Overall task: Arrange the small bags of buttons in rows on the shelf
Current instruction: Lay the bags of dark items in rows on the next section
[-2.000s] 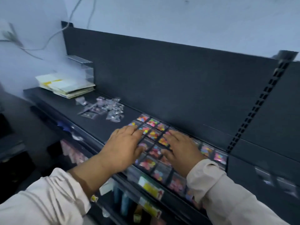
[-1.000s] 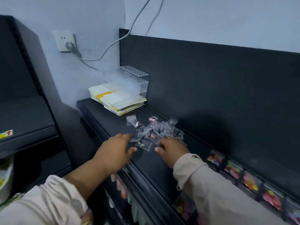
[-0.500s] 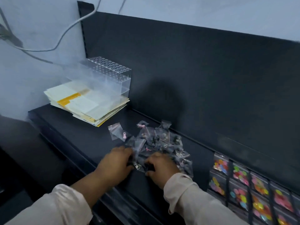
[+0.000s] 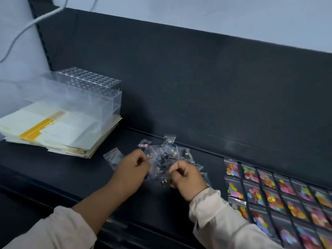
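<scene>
Hands in cream sleeves reach onto a black shelf [image 4: 71, 178], seen from above. Left hand [image 4: 132, 170] and right hand [image 4: 187, 178] sit close together at the middle of the shelf, both on the near edge of a loose pile of small clear bags [image 4: 168, 153]. Left fingers [image 4: 139, 159] are curled in, thumb pressed to forefinger, pinching at the plastic on the pile's left side. Right fingers [image 4: 177, 168] are curled the same way, pinching at the plastic on the pile's right side. Motion blur hides which bag each hand holds. The pile's contents look dark, with a small pink piece [image 4: 143, 145] near its far left edge; they are too small to name.

To the right, apart from the pile, button bags [image 4: 265, 191] filled with bright multicoloured buttons lie flat in tidy rows, edge to edge, running off the right of the view.

At the far left of the shelf lies a stack of pale papers [image 4: 53, 133] with a yellow band. A clear plastic rack [image 4: 89, 90] with a grid of holes on top stands over the back of the stack. A dark back panel [image 4: 197, 78] rises behind the shelf, and a white cable [image 4: 27, 27] hangs on the wall at upper left.
</scene>
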{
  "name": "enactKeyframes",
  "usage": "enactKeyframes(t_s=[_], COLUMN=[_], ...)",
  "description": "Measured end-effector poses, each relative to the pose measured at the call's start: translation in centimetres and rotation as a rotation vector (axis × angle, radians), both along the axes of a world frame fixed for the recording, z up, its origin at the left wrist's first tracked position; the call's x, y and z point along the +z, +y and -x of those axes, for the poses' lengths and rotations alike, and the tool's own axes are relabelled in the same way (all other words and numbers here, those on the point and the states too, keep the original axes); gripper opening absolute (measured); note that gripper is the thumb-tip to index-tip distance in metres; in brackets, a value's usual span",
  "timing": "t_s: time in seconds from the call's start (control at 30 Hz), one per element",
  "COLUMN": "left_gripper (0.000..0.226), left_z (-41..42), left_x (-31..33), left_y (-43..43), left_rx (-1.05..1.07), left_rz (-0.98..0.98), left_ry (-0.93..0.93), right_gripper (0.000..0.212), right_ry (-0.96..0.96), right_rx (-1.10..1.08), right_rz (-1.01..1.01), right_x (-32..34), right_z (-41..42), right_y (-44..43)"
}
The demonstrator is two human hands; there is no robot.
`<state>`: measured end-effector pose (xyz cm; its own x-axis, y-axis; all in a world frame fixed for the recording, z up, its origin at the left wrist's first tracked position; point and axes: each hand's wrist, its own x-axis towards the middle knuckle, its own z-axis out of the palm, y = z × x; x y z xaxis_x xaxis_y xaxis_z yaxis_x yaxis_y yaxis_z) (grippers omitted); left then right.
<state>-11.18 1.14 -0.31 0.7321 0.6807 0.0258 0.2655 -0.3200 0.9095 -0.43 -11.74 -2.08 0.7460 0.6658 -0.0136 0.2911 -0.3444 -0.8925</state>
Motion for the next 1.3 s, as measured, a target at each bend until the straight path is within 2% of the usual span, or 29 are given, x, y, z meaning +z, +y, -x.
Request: enactKeyframes(t_s=[0.07, 0.13, 0.3, 0.43, 0.6, 0.87, 1.03, 1.3], left_gripper=[0.017, 0.016, 0.011, 0.010, 0.016, 0.024, 0.011, 0.011], left_z=[-1.0, -1.8, -3.0, -4.2, -6.1, -7.9, -8.1, -10.0], left_x=[0.9, 1.6, 3.0, 3.6, 4.5, 5.2, 5.7, 6.1], left_y=[-0.4, -1.1, -3.7, -6.5, -11.9, -25.9, -36.1, -49.7], left_rx=[0.016, -0.013, -0.151, -0.217, -0.329, -0.454, -0.544, -0.635], left_rz=[0.232, 0.391, 0.591, 0.690, 0.707, 0.676, 0.609, 0.563], left_ry=[-0.055, -0.061, -0.060, -0.035, 0.014, 0.058, 0.069, 0.076], right_gripper=[0.028, 0.029, 0.026, 0.027, 0.025, 0.024, 0.029, 0.022], right_ry=[0.184, 0.265, 0.381, 0.356, 0.334, 0.337, 0.317, 0.269], right_rx=[-0.075, -0.139, -0.240, -0.263, -0.386, -0.509, -0.594, -0.680], right_rz=[-0.083, -0.139, -0.211, -0.170, -0.198, -0.250, -0.308, -0.294], right_x=[0.9, 1.9, 3.7, 5.1, 6.7, 8.0, 8.3, 8.6], right_z=[0.0, 0.1, 0.2, 0.3, 0.3, 0.8, 0.8, 1.3], right_y=[-0.6, -1.5, -4.8, -8.6, -15.1, -30.0, -40.6, -55.7])
